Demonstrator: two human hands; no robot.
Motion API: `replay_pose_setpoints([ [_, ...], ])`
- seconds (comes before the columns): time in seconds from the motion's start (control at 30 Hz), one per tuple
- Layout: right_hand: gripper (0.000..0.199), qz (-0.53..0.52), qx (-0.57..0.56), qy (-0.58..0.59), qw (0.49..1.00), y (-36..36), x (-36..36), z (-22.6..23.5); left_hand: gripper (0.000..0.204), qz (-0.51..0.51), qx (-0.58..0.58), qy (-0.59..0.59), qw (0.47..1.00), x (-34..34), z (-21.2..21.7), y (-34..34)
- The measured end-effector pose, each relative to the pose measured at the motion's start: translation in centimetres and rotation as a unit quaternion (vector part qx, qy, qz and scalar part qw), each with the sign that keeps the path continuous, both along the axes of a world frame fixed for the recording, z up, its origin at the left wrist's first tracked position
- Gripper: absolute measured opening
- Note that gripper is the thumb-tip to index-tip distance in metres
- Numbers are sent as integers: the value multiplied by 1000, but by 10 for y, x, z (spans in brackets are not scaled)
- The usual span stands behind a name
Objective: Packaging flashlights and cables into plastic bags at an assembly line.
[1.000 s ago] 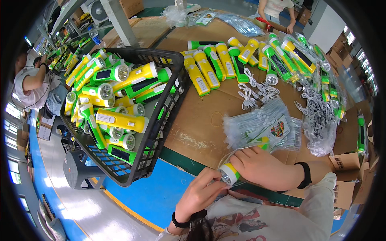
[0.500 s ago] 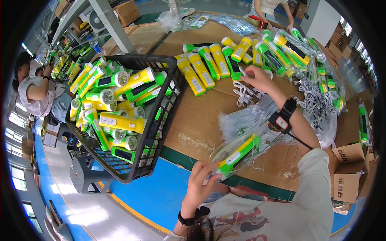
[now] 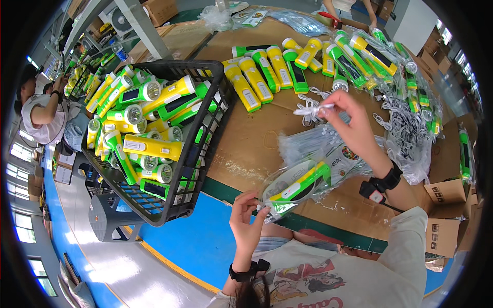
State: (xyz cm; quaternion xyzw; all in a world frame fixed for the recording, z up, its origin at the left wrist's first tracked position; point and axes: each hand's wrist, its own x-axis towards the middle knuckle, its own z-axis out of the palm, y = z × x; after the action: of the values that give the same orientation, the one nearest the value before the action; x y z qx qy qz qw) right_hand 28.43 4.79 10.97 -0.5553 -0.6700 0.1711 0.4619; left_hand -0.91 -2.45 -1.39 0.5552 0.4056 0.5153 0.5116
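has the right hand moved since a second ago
Yes. The right hand has gone from the near table edge, where it met the left hand at the bagged flashlight, up toward the row of flashlights, now pinching a white cable bundle.

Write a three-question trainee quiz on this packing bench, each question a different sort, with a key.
1. True or false: the left hand holds a bagged flashlight.
2. What does the right hand pinch?
A. a white coiled cord
B. a roll of tape
C. a pair of scissors
3. Fill in: the black basket holds yellow and ____ flashlights.

Key:
1. True
2. A
3. green
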Motion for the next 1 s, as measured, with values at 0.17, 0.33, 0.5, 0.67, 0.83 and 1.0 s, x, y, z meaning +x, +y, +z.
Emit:
replay_pose_setpoints([
  [0.17,7,181,-128,-24,975,-37,-33,-4,32,33,-111,-43,992,9,4,-8],
  [0.33,9,268,-80,-203,938,-24,-43,-18,12,-8,-182,119,976,-2,1,-11],
  [0.5,11,361,-397,-151,830,-2,-42,5,7,69,40,192,978,6,23,-5],
  [0.67,14,327,-138,-312,881,-38,-30,6,3,128,184,203,953,12,44,9],
  [0.83,18,237,-133,-404,874,-58,-31,14,8,132,161,86,974,28,50,10],
  [1.0,18,206,-97,-387,893,-65,-32,23,17,150,217,42,964,37,69,8],
])
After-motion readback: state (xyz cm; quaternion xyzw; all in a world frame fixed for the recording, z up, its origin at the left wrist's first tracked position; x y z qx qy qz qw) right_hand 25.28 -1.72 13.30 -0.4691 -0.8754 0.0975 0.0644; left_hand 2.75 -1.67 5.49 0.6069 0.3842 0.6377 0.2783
